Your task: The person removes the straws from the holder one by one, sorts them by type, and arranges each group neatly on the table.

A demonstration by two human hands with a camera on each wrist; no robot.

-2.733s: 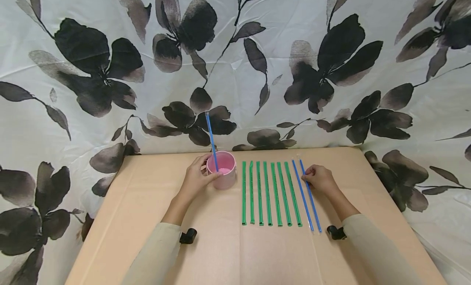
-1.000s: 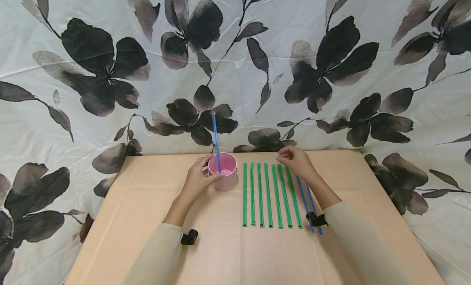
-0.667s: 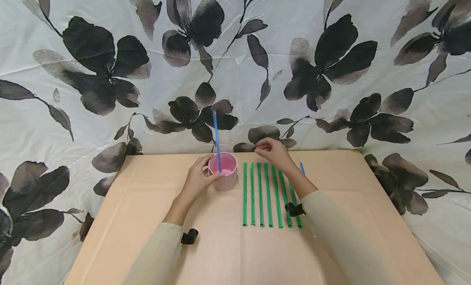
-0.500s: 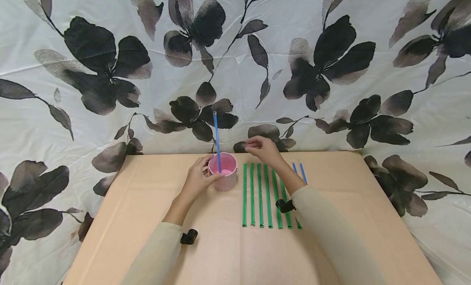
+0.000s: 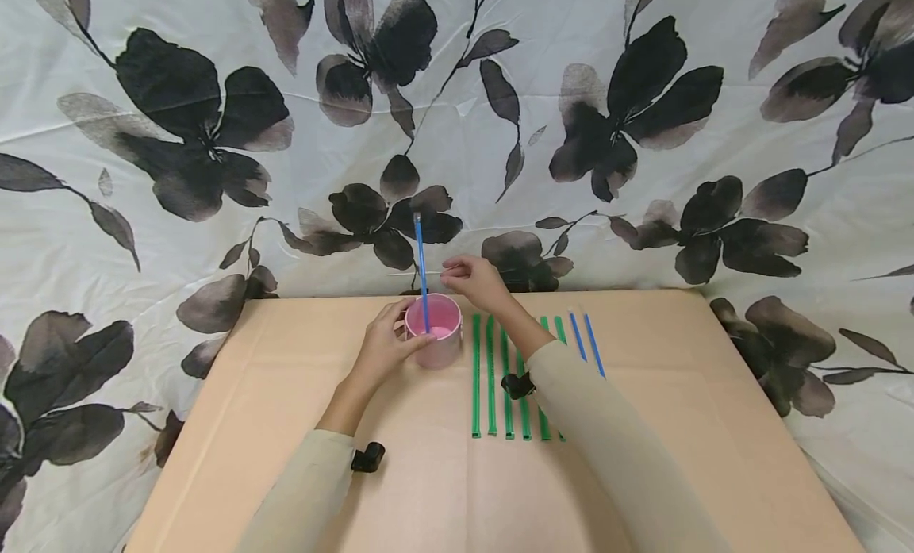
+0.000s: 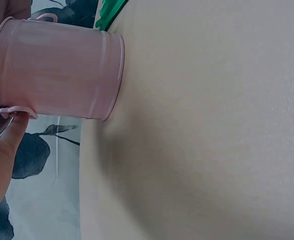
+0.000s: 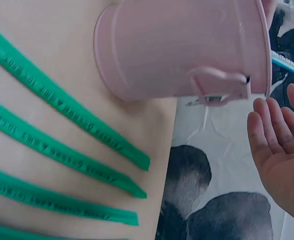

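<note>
A small pink metal pail (image 5: 433, 355) with side handles stands near the table's back edge. My left hand (image 5: 382, 343) grips its left side, thumb at the rim, a finger at the handle (image 6: 19, 109). One slim blue straw (image 5: 421, 259) stands upright in the pail, leaning slightly left. My right hand (image 5: 474, 282) hovers just right of that straw, above and behind the pail. In the right wrist view its fingers (image 7: 274, 127) are relaxed and apart from the straw (image 7: 289, 65), with nothing held.
Several long green printed sleeves (image 5: 491, 378) lie in a row right of the pail. Beyond them lie two blue straws (image 5: 594, 343), partly hidden by my right sleeve. A floral cloth (image 5: 493, 164) hangs behind the tan table (image 5: 286, 394).
My right hand has left the blue straws at the right and travelled left over the green row to the upright straw. My left hand still holds the pail in place.
</note>
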